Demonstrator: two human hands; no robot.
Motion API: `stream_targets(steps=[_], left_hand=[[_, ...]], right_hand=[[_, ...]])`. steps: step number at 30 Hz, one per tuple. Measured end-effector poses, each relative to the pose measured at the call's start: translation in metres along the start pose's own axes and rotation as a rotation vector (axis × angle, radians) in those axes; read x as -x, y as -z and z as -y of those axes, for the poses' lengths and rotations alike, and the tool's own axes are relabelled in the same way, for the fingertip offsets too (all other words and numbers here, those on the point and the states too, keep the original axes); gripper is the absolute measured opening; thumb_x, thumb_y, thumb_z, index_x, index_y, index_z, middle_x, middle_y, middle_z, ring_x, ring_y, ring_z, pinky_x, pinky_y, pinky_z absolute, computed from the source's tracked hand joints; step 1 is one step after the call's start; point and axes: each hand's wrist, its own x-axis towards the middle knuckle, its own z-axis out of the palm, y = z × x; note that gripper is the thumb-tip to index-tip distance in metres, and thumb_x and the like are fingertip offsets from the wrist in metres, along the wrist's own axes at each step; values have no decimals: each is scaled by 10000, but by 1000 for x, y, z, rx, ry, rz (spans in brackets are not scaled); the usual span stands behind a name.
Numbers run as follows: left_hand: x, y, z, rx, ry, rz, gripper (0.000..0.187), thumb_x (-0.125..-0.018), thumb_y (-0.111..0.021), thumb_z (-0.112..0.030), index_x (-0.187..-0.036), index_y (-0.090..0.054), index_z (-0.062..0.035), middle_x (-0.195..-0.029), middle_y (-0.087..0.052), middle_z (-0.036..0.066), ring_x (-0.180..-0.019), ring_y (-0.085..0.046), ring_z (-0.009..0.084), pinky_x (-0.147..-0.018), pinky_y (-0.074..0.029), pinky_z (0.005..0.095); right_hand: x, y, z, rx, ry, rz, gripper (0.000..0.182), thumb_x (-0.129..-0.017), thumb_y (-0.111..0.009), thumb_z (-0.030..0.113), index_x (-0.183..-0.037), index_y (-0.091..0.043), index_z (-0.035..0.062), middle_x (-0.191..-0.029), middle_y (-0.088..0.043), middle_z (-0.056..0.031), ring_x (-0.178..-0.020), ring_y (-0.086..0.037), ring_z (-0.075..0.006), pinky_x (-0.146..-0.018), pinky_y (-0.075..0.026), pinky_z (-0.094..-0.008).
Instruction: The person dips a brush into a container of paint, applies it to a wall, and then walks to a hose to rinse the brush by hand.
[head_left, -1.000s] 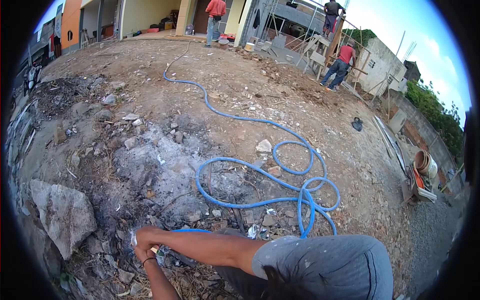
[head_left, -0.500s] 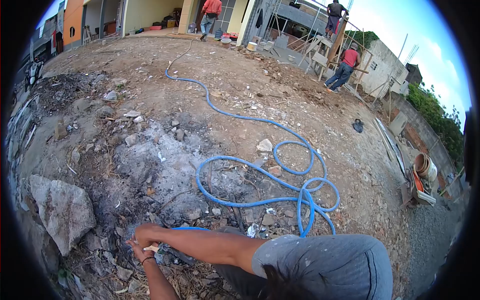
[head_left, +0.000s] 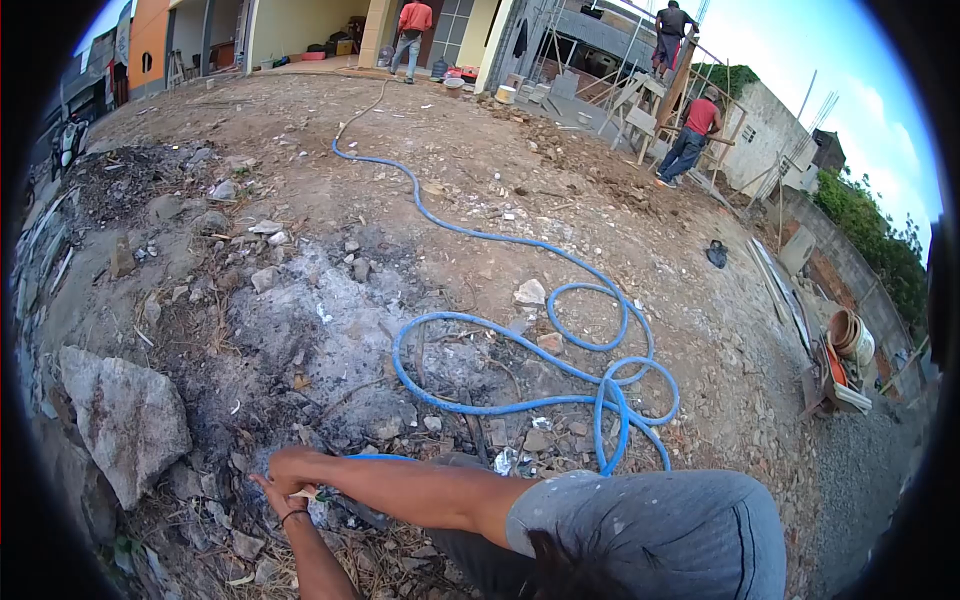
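My right hand (head_left: pixel 292 469) is bent down at the wrist, its fingers curled and mostly hidden. It meets my left hand (head_left: pixel 276 498), which comes from below with a dark band at the wrist and some fingers stretched out. A small pale thing (head_left: pixel 308 492) shows beside the hands; I cannot make out what it is. Behind my right forearm passes a piece of blue hose (head_left: pixel 375 457). The rest of the blue hose (head_left: pixel 490 408) lies in loops on the ashy ground and runs back toward the building.
A large grey rock (head_left: pixel 128 425) lies left of my hands, amid rubble and ash. Farther off, a person in a red shirt (head_left: pixel 693 135) stands by wooden scaffolding, another is above, and a third is near the doorway. Buckets (head_left: pixel 850 335) lie at right.
My hands stay together in nearly the same place, with the left hand shifted slightly. The person near the doorway has moved a little to the left.
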Motion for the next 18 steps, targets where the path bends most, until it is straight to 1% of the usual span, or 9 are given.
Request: stream_targets(steps=[2,4,9,10,11,13,14,16,18], left_hand=[[5,-2,2,77,-47,4,715,-924,-458,-700,-1227,-538,-58,-1012,-682,130,-812,-698,295,-646,-588,413],[-16,20,7,91,-59,78,495,-974,-511,-479,-1211,-545,-46,-1047,-671,139,-879,-689,300,-669,-585,410],[-82,73,26,-165,-201,171,330,-960,-566,-306,-1170,-563,-52,-1022,-621,134,-876,-645,262,-723,-576,431],[-82,71,28,-86,-146,158,299,-955,-577,-265,-1165,-568,-52,-1004,-626,141,-850,-646,263,-713,-578,435],[-84,69,28,-86,-147,158,299,-955,-577,-265,-1165,-568,-52,-1004,-626,141,-850,-646,263,-713,-578,435],[-85,65,28,67,5,202,273,-946,-588,-223,-1158,-569,-53,-976,-632,150,-828,-653,268,-689,-584,442],[-86,64,26,66,5,202,273,-946,-588,-223,-1158,-569,-53,-976,-632,150,-828,-653,268,-689,-584,442],[-84,59,20,-22,-36,203,277,-946,-587,-223,-1159,-567,-48,-989,-635,155,-837,-660,276,-684,-589,441],[-72,51,21,-14,-72,177,282,-948,-582,-226,-1158,-564,-40,-994,-635,159,-847,-660,279,-685,-588,437]], right_hand=[[1,0,0,-8,16,-3,173,-757,-646,106,-681,-721,-31,-681,-697,-188,-632,-702,-291,-548,-549,-418],[18,12,5,-58,10,16,170,-748,-631,95,-670,-715,-30,-667,-696,-180,-642,-704,-290,-539,-541,-424],[7,7,5,59,4,15,180,-751,-607,107,-701,-735,-10,-695,-710,-177,-668,-713,-282,-597,-554,-419],[6,6,6,79,5,17,186,-752,-602,112,-710,-741,-4,-706,-715,-177,-673,-715,-280,-620,-558,-417],[5,5,5,79,6,16,186,-752,-602,112,-710,-741,-4,-706,-715,-177,-673,-715,-280,-620,-558,-417],[11,6,5,51,32,-35,191,-757,-604,122,-723,-748,1,-716,-718,-175,-682,-717,-274,-646,-562,-406],[13,8,6,50,32,-35,191,-757,-604,122,-723,-748,1,-716,-718,-175,-682,-717,-274,-646,-562,-406],[11,10,6,-8,4,-26,132,-687,-651,29,-756,-760,4,-844,-725,-210,-771,-711,-306,-624,-546,-438],[9,11,6,-8,-9,6,131,-691,-646,32,-750,-761,8,-836,-725,-206,-759,-711,-303,-615,-546,-438]])
